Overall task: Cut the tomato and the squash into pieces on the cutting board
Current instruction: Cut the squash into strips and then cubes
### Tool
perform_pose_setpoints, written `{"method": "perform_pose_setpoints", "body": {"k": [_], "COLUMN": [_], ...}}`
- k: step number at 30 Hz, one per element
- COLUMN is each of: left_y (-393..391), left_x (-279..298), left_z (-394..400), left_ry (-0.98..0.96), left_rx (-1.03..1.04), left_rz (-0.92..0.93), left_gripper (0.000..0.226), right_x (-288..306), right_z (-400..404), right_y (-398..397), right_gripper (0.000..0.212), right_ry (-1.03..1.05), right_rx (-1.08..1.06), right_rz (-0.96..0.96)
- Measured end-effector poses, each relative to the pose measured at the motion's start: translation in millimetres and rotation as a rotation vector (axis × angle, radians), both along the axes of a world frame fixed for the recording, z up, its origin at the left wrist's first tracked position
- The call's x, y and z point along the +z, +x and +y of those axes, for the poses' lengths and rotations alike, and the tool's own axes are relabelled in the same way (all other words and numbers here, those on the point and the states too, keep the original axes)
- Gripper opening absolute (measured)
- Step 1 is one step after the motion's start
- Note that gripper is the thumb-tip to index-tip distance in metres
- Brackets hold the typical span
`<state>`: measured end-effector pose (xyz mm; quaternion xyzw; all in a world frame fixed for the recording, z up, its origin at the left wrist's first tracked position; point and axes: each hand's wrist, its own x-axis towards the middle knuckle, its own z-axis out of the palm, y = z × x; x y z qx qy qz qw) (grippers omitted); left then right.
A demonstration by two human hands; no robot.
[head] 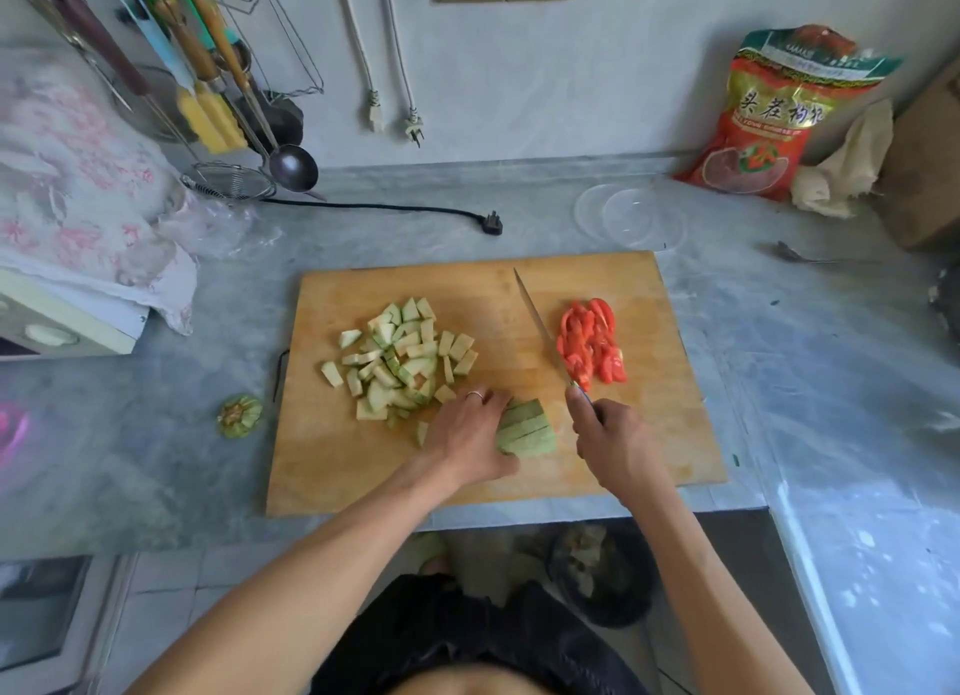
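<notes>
A wooden cutting board [649, 434] lies on the grey counter. A pile of pale green squash pieces [400, 356] covers its left middle. Sliced red tomato [592, 341] lies on its right side. My left hand [467, 434] holds a block of squash strips [527, 429] near the board's front. My right hand [615, 445] grips the handle of a knife [535, 320]. The blade points away from me, between the squash pile and the tomato, tip toward the board's far edge.
The cut squash stem end [240, 415] sits on the counter left of the board. A black plug and cord [491, 222] lie behind the board. Clear plastic lids [631, 216] and a red bag [774, 117] stand at the back right. A spoon [795, 255] lies to the right.
</notes>
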<state>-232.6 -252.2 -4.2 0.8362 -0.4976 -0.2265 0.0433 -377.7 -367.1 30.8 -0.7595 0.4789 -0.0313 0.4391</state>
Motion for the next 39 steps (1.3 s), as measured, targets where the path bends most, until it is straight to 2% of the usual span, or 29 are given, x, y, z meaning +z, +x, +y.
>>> {"method": "perform_pose_setpoints", "body": {"k": [3,5,7,8,10,12,17,22,27,30,32,35,37,39], "left_y": [5,13,24,31,45,59,75,100,126,128,122,112,107,110], "left_x": [-1,0,-4,-10,-22,-37,-51,-52,-44,-36,-34,-44,-55,-62], "left_z": [9,22,43,55,74,84,77,62,38,36,50,77,84,82], "left_ry": [-0.078,-0.275,-0.467,-0.497,-0.422,-0.328,-0.232,-0.167,-0.234,-0.365,-0.464,-0.376,-0.291,-0.231], "left_rx": [0.032,0.106,0.212,0.266,0.285,0.194,-0.102,-0.229,-0.149,-0.021,0.155,0.470,0.498,0.452], "left_rz": [0.064,0.073,-0.093,-0.190,-0.310,-0.352,-0.351,-0.381,-0.325,-0.265,-0.270,-0.243,-0.225,-0.180], "left_gripper": [0.079,0.069,0.058,0.057,0.065,0.071,0.058,0.057,0.054,0.053,0.062,0.099,0.116,0.121], "right_x": [1,3,4,5,7,7,5,4,2,-1,-4,-6,-8,-6], "right_z": [2,5,10,13,16,18,21,29,41,53,61,76,85,96], "right_y": [6,13,22,27,35,43,56,70,91,106,114,124,128,137], "right_gripper": [0.073,0.073,0.073,0.073,0.073,0.072,0.064,0.075,0.074,0.068,0.061,0.059,0.062,0.061], "right_ry": [0.008,0.049,0.100,0.126,0.173,0.192,0.176,0.154,0.111,0.145,0.140,0.103,0.109,0.094], "right_rx": [0.025,0.017,0.015,0.008,-0.008,0.006,0.054,0.021,-0.014,-0.070,-0.079,-0.110,-0.129,-0.119], "right_rz": [0.008,-0.019,-0.053,-0.067,-0.092,-0.107,-0.064,0.002,0.055,0.024,0.018,0.040,0.023,0.028]}}
